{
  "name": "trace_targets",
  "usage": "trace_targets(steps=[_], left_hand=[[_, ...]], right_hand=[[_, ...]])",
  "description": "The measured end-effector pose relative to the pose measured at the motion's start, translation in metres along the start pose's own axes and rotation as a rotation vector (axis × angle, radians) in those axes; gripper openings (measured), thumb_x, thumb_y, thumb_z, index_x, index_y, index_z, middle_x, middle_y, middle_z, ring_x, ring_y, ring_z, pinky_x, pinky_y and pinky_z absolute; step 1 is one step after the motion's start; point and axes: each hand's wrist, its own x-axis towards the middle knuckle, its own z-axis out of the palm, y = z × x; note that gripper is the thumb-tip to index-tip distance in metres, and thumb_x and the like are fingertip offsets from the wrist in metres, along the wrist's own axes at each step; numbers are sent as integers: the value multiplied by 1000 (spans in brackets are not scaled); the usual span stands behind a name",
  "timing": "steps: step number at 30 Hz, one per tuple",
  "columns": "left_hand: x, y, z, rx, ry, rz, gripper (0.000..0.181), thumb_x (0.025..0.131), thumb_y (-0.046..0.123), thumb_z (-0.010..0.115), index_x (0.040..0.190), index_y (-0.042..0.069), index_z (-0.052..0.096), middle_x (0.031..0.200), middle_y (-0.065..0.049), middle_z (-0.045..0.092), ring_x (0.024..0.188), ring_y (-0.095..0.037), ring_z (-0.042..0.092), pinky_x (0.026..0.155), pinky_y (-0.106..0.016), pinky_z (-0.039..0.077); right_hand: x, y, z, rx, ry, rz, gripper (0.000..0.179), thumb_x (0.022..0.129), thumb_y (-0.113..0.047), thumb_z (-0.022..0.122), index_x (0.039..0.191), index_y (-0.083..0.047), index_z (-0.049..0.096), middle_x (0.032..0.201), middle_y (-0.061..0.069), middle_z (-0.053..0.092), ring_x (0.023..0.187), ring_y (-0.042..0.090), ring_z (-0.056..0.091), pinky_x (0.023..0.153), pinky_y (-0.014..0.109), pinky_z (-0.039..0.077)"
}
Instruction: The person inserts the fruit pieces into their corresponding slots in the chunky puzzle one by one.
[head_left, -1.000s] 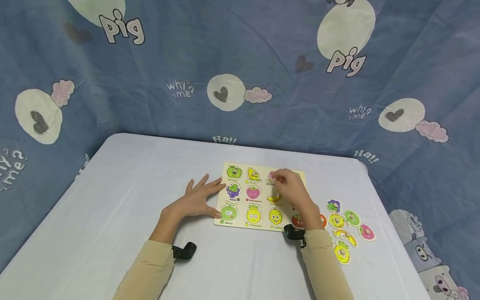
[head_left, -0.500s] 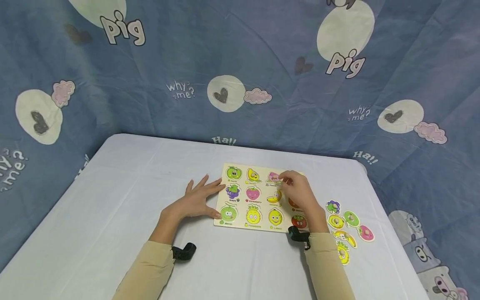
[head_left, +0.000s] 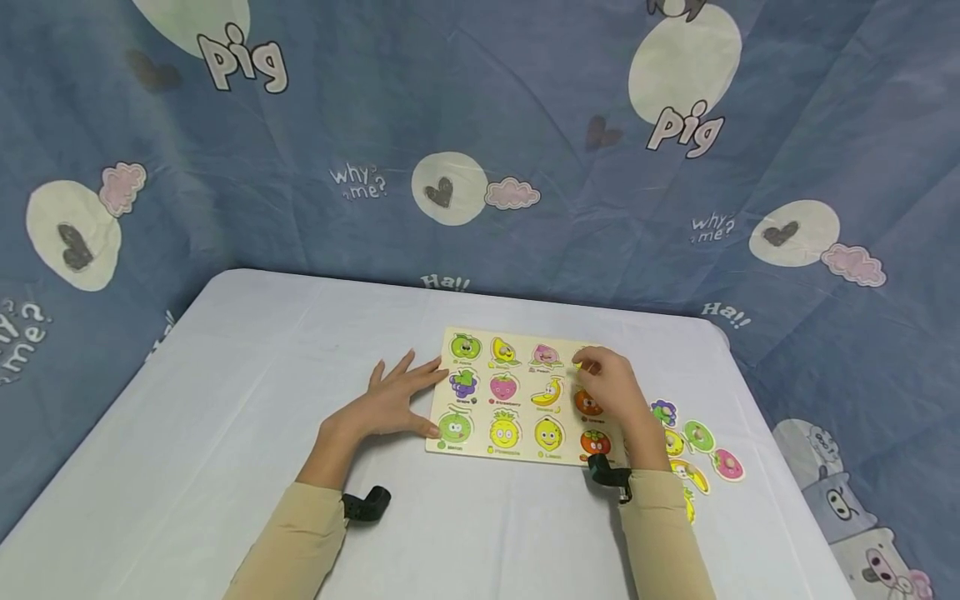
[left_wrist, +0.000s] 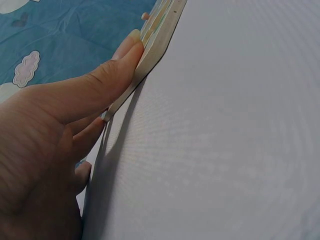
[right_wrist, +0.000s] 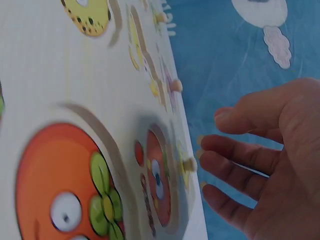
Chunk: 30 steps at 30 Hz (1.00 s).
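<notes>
if the slack, empty right hand (head_left: 613, 385) brushes the knob (right_wrist: 189, 165) far right on the board (head_left: 527, 417), its piece (right_wrist: 184, 175) may lift; straight-fingered left hand (head_left: 390, 402) contacts left board edge.

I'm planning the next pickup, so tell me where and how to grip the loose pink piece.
Pinch the pale knob midway on the loose pink piece, from above and its right: it lies flat, so its thin rim likely offers little hold, with the green piece close on its left.
</notes>
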Motion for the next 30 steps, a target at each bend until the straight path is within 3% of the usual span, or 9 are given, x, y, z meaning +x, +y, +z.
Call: trace_targets(steps=[11,30], left_hand=[[2,-2,2,10,5,5,104,66,58,84,154,30,37,166,4,23,157,-35,0,120,-68,-10],[2,-2,1,3,2,2,105,66,59,84,155,29,36,167,3,23,157,-35,0,120,-68,-10]], right_hand=[[-3,17,-19,-65,7,122,30,90,-10,55,116,-7,69,104,13,66,92,28,58,80,40,51],[-11,41,-39,-103,60,186,31,89,-6,50,113,-5,69,101,16,64,88,29,56,73,37,46]])
